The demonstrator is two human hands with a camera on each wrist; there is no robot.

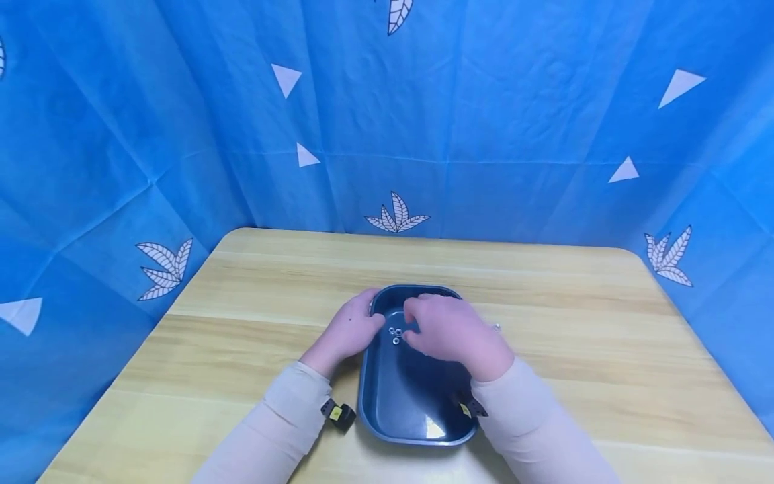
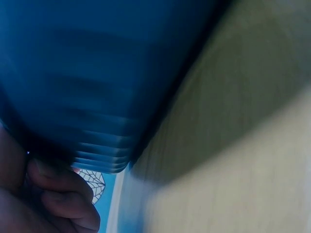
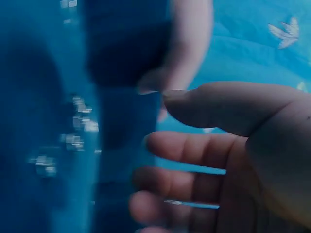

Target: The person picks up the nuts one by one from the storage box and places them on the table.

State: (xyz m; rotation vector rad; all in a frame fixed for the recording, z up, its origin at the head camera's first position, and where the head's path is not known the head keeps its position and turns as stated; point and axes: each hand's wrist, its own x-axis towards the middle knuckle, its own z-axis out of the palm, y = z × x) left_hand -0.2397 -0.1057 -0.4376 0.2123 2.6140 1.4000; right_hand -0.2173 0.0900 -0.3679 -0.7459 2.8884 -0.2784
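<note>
A dark blue rectangular tray (image 1: pixel 396 403) with rounded corners stands on the table. My left hand (image 1: pixel 351 329) grips its left rim near the far end, thumb over the edge and the other fingers outside; in the left wrist view those fingers (image 2: pixel 68 199) curl by the tray's ridged outer wall. Several small shiny metal nuts (image 1: pixel 396 341) lie on the tray floor, blurred in the right wrist view. Over the tray's right side hovers my right hand (image 1: pixel 453 329), loosely bent. The right wrist view shows a gap between its thumb (image 3: pixel 209 104) and fingers, nothing held there.
The tray sits on a light wood-grain table (image 1: pixel 272 269). Just right of the tray is a small shiny item (image 1: pixel 497 327), partly behind my right hand. A blue curtain (image 1: pixel 514 121) with white leaf and triangle prints hangs behind and beside the table.
</note>
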